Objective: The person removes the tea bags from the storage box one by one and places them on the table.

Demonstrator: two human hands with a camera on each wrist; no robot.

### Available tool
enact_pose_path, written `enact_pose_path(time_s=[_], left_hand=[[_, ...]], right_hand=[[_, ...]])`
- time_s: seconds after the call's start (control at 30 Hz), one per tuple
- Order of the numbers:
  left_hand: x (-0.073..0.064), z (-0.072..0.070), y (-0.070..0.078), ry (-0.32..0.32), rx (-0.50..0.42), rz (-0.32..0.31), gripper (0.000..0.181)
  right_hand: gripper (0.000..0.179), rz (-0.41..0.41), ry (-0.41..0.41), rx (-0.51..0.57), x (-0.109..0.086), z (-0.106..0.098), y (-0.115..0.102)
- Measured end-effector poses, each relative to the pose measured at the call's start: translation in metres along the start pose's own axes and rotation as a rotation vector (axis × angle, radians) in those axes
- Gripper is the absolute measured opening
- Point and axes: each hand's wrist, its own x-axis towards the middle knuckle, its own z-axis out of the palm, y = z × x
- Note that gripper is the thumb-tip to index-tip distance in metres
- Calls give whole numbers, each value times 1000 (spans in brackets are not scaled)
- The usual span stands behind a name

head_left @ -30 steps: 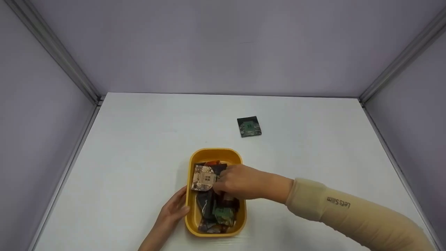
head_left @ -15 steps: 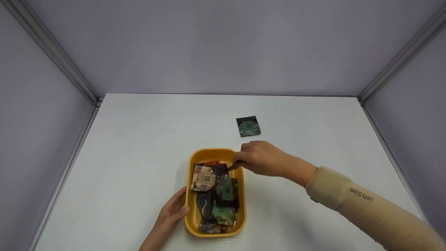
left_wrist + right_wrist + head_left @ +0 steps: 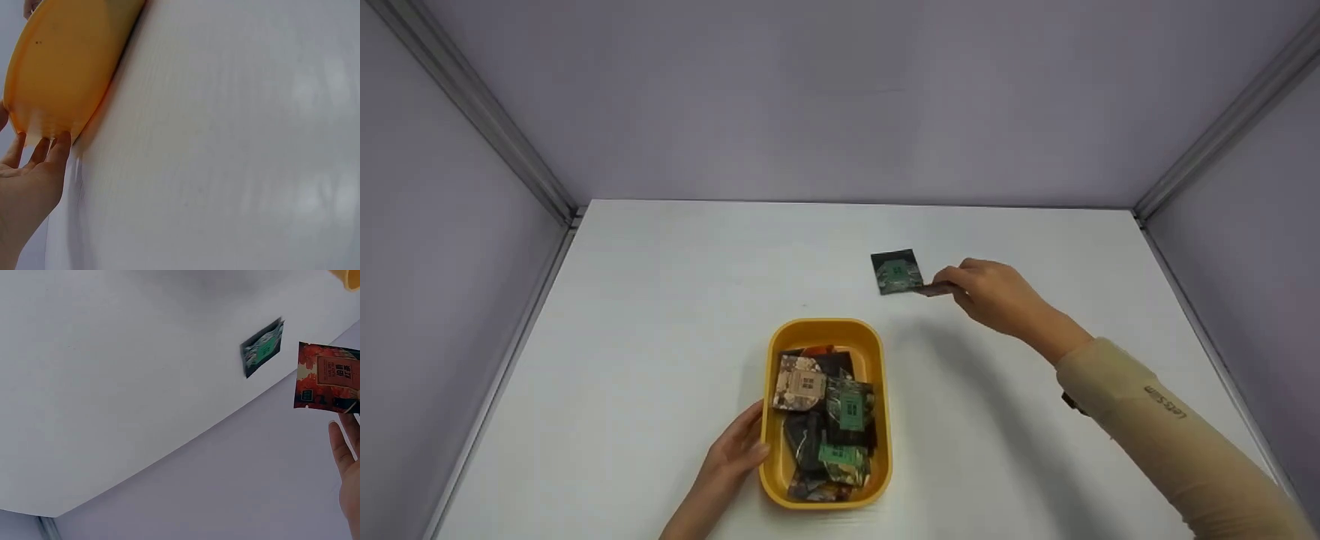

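Right hand [image 3: 992, 296] in a pinch on a red packet [image 3: 325, 377]; one end outside the right-wrist view.

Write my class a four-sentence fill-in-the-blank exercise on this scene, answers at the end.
The left hand grips a container coloured ____.
The held packet, in the right hand, is mainly ____.
The loose packet on the table has a ____ label.
The hand nearer the loose packet is the ____.

Missing words: yellow; red; green; right.
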Motion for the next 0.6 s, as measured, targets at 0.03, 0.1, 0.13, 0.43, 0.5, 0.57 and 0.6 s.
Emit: enact_pose_path(time_s=[0.03,0.1,0.13,0.43,0.5,0.57,0.6], left_hand=[[0,0,0,-5,-1,7,73],[0,0,0,-11,-1,14,73],[0,-1,0,-11,-1,11,73],[-3,-5,-1,17,-2,-15,73],[-4,-5,-2,17,-5,-16,74],[-5,-6,-3,17,-12,-24,74],[-5,-6,-3,17,-15,-29,74]], right_hand=[[22,17,3,-5,-2,1,4],[21,48,16,-18,-4,3,12],[20,61,24,-26,-5,5,16],[20,155,90,-111,-8,24,44],[21,171,99,-136,-8,29,47],[21,184,115,-157,-8,35,51],[21,191,123,-165,-8,37,53]])
